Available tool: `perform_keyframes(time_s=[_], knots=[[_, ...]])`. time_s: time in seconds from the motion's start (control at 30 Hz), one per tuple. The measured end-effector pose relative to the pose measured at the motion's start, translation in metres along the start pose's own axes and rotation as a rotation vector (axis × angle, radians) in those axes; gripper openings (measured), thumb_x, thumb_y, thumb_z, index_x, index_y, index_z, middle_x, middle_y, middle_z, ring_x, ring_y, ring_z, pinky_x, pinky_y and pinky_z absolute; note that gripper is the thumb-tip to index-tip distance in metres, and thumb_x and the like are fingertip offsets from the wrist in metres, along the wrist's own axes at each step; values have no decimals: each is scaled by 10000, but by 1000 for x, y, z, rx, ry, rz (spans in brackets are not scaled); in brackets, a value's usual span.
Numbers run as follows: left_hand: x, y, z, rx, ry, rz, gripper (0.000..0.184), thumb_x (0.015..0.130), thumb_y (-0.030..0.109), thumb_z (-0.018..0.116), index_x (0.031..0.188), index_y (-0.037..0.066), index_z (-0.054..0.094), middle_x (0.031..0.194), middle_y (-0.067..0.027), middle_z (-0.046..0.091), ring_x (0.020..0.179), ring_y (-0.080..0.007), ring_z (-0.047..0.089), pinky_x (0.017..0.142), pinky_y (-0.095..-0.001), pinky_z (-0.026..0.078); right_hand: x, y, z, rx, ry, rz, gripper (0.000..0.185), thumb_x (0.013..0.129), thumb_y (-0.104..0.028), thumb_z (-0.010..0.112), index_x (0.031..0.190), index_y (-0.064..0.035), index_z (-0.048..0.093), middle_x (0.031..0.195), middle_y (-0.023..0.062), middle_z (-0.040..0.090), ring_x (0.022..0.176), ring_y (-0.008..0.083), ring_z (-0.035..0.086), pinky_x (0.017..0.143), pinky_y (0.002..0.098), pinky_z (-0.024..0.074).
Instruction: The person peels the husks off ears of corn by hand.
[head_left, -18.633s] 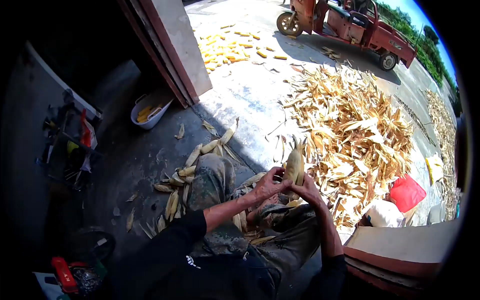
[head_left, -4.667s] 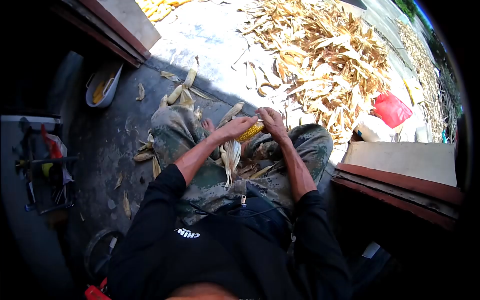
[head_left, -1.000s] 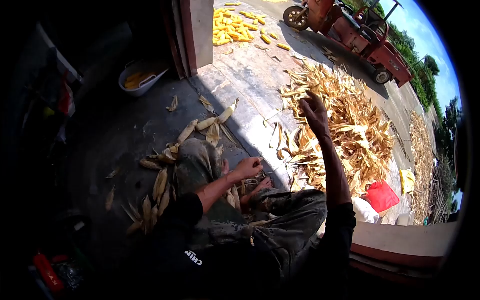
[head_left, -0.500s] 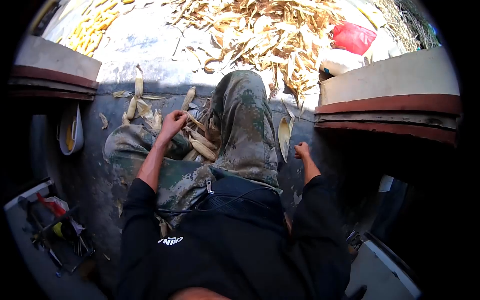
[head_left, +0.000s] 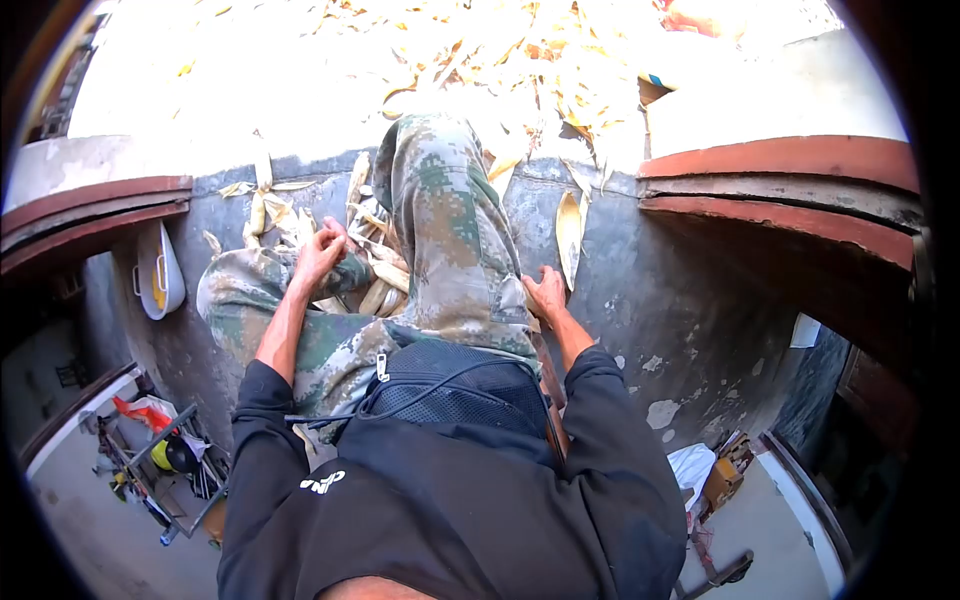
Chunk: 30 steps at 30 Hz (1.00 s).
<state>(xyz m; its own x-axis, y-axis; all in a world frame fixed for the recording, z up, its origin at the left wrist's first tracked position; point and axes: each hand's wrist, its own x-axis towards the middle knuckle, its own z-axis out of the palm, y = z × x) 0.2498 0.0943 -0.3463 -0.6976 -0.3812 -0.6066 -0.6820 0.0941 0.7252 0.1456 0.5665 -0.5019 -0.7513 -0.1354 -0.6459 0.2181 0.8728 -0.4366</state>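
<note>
Over the folded left leg, my left hand (head_left: 318, 252) has its fingers curled together; anything between them is too small to make out. Just beyond it lie several corn ears in pale husks (head_left: 388, 272), partly hidden by the raised right knee (head_left: 440, 190) in camouflage trousers. My right hand (head_left: 545, 292) is beside the outer side of that knee, thumb and forefinger apart, with nothing visible in it. A dry husk (head_left: 569, 235) rests on the ground ahead of this hand. More husked-over ears (head_left: 262, 205) lie beyond my left hand.
Loose husks (head_left: 500, 60) spread over the sunlit ground ahead. Red-edged ledges (head_left: 790, 160) flank the doorway. A white basket (head_left: 160, 275) stands at left. Behind on the left is a metal frame (head_left: 165, 460) with odds and ends; a cardboard box (head_left: 722, 482) sits behind right.
My right hand has come left to the knee, its fingers loosening from a fist. My left hand has drawn back slightly. The view has shifted and brightened.
</note>
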Motion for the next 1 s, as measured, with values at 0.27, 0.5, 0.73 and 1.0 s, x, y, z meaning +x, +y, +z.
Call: perform_keyframes(time_s=[0.27, 0.5, 0.73, 1.0], knots=[[-12, -11, 1, 44, -3, -120, 276, 940, 234, 616, 1060, -13, 589, 812, -44, 641, 713, -109, 608, 652, -245, 502, -13, 3, 32, -225, -216, 92, 613, 695, -414, 713, 1116, 15, 593, 1178, 254, 591, 1125, 393, 556, 951, 431, 462], [0, 21, 12, -237, 56, 18, 250, 939, 200, 603, 1076, -8, 596, 845, -56, 659, 744, -109, 625, 673, -242, 519, -12, -16, -41, 762, -322, 100, 442, 840, -362, 562, 1005, 47, 596, 827, 128, 632, 678, 211, 626, 589, 332, 520], [21, 59, 29, -398, 71, 213, 256, 913, 178, 658, 1098, 12, 595, 887, -55, 643, 770, -121, 637, 708, -262, 560, -26, -166, -164, 1216, -314, -202, 436, 926, -407, 460, 1021, 11, 537, 787, 86, 559, 544, 135, 503, 435, 258, 393], [-20, 129, 32, -38, 430, 808, 629, 804, 225, 776, 1331, 85, 462, 1289, -111, 498, 1111, -224, 549, 877, -345, 513, -71, -328, -234, 934, -483, -595, 350, 943, -325, 544, 1010, 17, 525, 765, 72, 543, 491, 81, 467, 355, 221, 339]])
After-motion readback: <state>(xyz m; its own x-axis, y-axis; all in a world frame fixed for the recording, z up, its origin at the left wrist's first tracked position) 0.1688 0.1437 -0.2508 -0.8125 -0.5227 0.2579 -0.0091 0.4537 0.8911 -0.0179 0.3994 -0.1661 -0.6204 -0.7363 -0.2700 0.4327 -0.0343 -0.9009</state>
